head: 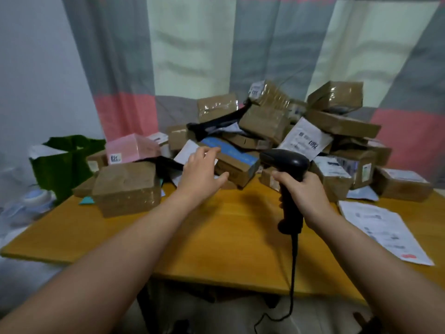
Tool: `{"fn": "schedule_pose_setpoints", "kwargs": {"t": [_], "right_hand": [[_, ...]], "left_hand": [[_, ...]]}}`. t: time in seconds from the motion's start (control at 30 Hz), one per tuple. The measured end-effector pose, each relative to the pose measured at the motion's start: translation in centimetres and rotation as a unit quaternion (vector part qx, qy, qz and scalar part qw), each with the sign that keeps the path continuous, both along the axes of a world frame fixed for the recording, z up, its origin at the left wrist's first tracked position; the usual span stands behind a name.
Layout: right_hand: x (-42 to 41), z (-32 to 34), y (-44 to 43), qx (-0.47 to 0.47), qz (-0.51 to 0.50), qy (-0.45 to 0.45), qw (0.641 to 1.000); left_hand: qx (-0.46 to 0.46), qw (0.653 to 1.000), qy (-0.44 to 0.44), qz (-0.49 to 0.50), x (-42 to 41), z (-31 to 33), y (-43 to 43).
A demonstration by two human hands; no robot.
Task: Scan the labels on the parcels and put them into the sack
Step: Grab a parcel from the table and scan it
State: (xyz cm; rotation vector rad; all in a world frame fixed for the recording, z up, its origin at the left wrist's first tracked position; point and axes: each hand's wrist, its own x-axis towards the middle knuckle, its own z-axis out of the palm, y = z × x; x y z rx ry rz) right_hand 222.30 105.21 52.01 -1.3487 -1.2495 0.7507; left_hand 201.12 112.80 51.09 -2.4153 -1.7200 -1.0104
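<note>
Over the near half of the table [216, 239], the right hand [305, 196] grips the handle of a black scanner [286, 160], its cable hanging past the table's front edge; a printed sheet [382, 230] lies at the table's right edge. Over the table's middle, the left hand [199, 172] is spread wide and holds nothing, its fingertips at a blue-striped box [238, 162]; contact cannot be confirmed. The parcels [265, 121] are heaped on the table's far half, and the green sack [65, 165] stands open off the table's far left corner.
</note>
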Motion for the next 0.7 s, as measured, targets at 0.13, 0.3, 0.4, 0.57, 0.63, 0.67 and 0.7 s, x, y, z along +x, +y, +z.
{"fn": "schedule_pose_setpoints", "kwargs": {"t": [0.13, 0.3, 0.4, 0.57, 0.63, 0.67, 0.7], "right_hand": [[1.3, 3.2, 5.7, 0.029, 0.003, 0.009, 1.0], [1.1, 6.4, 14.1, 0.09, 0.007, -0.024, 0.996], [1.2, 7.2, 19.3, 0.118, -0.054, -0.108, 0.986], [2.3, 6.7, 24.2, 0.104, -0.15, -0.257, 0.949], [2.8, 5.7, 25.1, 0.1, -0.152, -0.289, 0.94], [3.0, 5.5, 25.2, 0.1, -0.15, -0.302, 0.936], [3.1, 5.2, 25.4, 0.096, -0.149, -0.307, 0.935]], "left_hand": [[0.022, 0.998, 0.062, 0.014, 1.1, 3.9, 7.0], [0.01, 0.982, 0.179, 0.059, 1.1, 7.0, 16.5], [-0.006, 0.967, 0.249, 0.058, 1.2, 7.3, 22.0], [-0.002, 0.954, 0.296, 0.04, 1.6, 7.5, 28.9], [0.017, 0.951, 0.306, 0.035, 1.8, 7.5, 30.6], [0.035, 0.949, 0.312, 0.038, 1.8, 7.7, 30.8], [0.054, 0.948, 0.312, 0.039, 1.9, 7.7, 31.1]]}}
